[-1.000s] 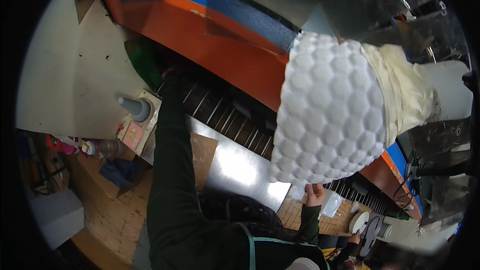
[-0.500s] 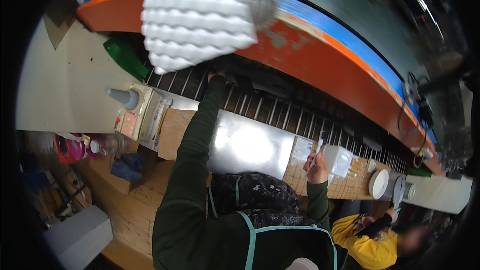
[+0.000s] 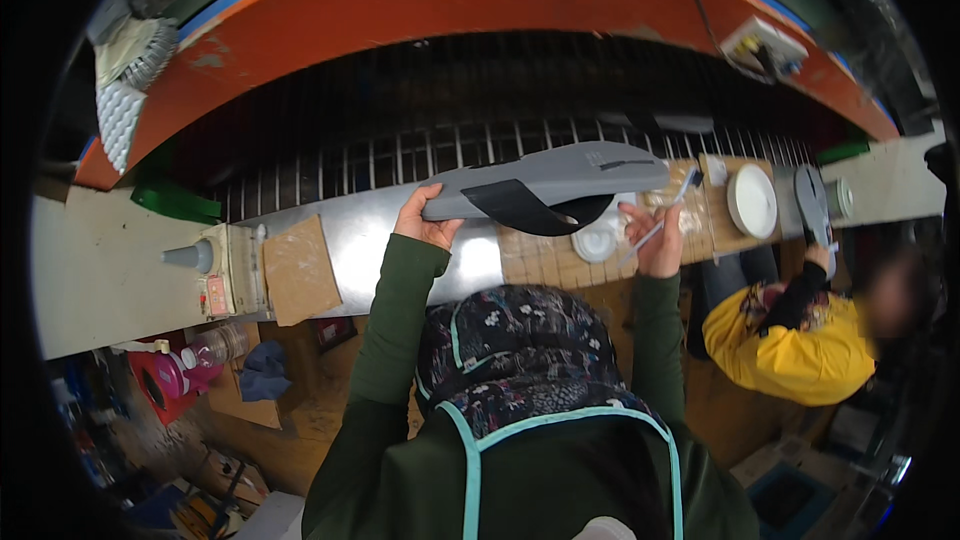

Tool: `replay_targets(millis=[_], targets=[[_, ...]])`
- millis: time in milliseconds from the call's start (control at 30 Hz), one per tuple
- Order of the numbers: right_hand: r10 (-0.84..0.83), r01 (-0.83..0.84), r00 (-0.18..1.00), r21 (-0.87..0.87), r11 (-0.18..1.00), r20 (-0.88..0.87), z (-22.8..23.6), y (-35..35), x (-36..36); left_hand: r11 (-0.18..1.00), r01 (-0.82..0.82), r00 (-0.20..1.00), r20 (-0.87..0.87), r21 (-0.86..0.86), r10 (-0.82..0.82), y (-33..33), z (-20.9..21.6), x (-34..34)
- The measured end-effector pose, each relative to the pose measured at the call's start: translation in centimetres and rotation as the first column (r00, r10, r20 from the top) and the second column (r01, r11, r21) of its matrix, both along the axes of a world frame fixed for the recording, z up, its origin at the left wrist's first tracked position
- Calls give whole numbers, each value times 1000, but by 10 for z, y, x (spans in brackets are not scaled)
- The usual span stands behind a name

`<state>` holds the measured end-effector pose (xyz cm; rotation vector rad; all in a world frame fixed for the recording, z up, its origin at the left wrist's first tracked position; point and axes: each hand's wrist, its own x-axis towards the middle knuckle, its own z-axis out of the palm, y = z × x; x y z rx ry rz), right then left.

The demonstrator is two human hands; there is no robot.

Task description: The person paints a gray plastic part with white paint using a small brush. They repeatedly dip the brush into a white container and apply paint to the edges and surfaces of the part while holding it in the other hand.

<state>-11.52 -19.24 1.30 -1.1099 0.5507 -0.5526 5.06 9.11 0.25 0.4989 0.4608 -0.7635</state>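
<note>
Gripping — left hand (image 3: 424, 220), sandal (image 3: 545, 175); right hand (image 3: 658, 248), brush (image 3: 688, 185)

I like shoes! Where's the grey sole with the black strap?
In the head view, the grey sole is upper centre, its left end in the left hand.

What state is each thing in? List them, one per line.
Grey sole: held in left hand
Black strap: attached to sole, curved
Brush: slanted, held in right hand
White dish: uncovered
Brown cardboard: lying flat
Blue cloth: crumpled
</note>
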Motion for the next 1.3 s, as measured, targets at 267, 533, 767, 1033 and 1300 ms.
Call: replay_targets(millis=[267, 533, 767, 1033, 1300], targets=[[-206, 198, 969, -74, 977, -132, 2, -49, -47, 994, 94, 995, -44, 62, -91, -39, 10, -68], [-152, 159, 969, 22, 987, -194, -3, -65, -53, 991, 119, 989, 75, 62, -124, -31, 40, -119], [-24, 22, 996, 24, 999, 83, 6, -43, -24, 853, 276, 913, 400, -443, -87, -14, 67, -115], [59, -71, 997, -233, 970, -55, -22, 2, -21, 932, 234, 971, 119, -278, -208, -9, 51, -111], [-389, -355, 727, -795, 492, -566, -80, -5, -100, 967, -176, 879, 413, -186, 239, 39, 23, -93]])
